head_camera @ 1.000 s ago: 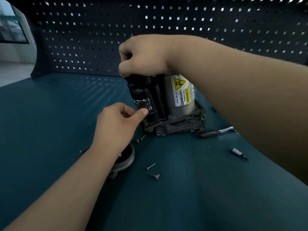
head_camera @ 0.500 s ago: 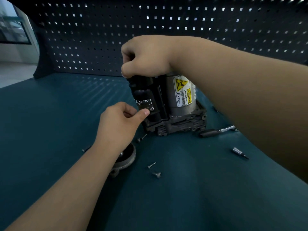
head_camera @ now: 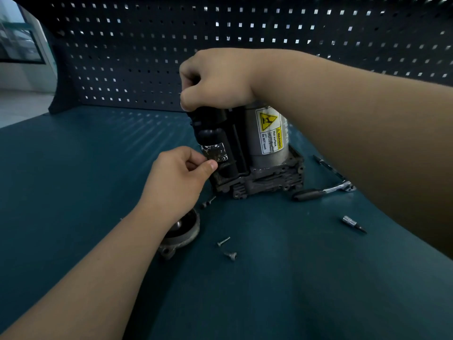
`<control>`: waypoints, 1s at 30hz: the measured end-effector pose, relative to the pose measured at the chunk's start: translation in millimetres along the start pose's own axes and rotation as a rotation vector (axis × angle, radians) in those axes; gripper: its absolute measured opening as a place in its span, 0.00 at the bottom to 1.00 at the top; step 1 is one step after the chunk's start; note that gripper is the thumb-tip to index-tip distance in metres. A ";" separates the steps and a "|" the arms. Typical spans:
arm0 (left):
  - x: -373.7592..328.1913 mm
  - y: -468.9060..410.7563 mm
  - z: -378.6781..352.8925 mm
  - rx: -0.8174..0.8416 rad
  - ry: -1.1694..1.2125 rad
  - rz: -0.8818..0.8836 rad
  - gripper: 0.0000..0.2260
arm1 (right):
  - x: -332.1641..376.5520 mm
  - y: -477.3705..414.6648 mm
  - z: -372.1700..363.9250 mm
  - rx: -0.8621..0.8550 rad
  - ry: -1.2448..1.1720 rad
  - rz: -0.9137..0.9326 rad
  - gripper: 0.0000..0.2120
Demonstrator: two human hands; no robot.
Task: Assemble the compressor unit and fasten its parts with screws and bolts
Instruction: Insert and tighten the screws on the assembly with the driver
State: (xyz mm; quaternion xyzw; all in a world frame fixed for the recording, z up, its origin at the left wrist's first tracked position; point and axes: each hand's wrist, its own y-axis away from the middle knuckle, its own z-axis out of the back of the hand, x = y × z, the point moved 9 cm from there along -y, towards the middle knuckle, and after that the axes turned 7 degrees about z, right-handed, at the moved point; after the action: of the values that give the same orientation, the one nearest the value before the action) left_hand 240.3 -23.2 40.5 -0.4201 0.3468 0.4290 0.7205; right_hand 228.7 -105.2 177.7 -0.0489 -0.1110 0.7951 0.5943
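The right hand (head_camera: 218, 79) comes in from above with its grip pressed together. Its fingers curl tightly over the top of the black housing (head_camera: 213, 128) and the thumb sits at the top left edge; anything inside the fist is hidden. The forearm slants down from the right.

The left hand (head_camera: 179, 177) reaches in from below, fingers folded into the palm. Its thumb tip presses the housing just under a worn label (head_camera: 215, 151).

The compressor unit (head_camera: 264, 173) stands upright mid-tabletop (head_camera: 269, 303), its grey canister (head_camera: 255, 143) beside the housing.

A ratchet (head_camera: 323, 191) lies just to the right of its base, with a socket bit (head_camera: 353, 223) nearer. Two screws (head_camera: 223, 241) and a round metal cover (head_camera: 182, 235) lie in front.
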 end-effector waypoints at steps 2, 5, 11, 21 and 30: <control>-1.1 1.2 0.1 -0.010 -0.040 -0.007 0.08 | -0.4 -0.6 0.3 -0.003 -0.005 -0.001 0.13; -3.1 5.2 3.6 -0.076 -0.068 -0.003 0.12 | -1.7 -0.9 0.4 -0.001 -0.015 -0.001 0.13; 0.5 1.6 1.5 -0.076 -0.047 0.044 0.14 | -1.9 -1.8 0.6 0.004 -0.025 -0.004 0.14; -3.3 1.0 -1.1 -0.052 -0.003 0.014 0.13 | -2.0 -1.4 0.2 0.032 -0.065 -0.037 0.13; -0.1 4.6 -5.7 0.151 0.008 -0.069 0.06 | 3.1 12.5 3.9 -0.027 -0.119 0.026 0.11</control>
State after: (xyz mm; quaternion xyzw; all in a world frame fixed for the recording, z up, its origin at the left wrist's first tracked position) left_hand 235.2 -27.1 36.8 -0.3781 0.3664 0.3748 0.7631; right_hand 215.3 -106.0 178.8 -0.0109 -0.1564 0.8026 0.5755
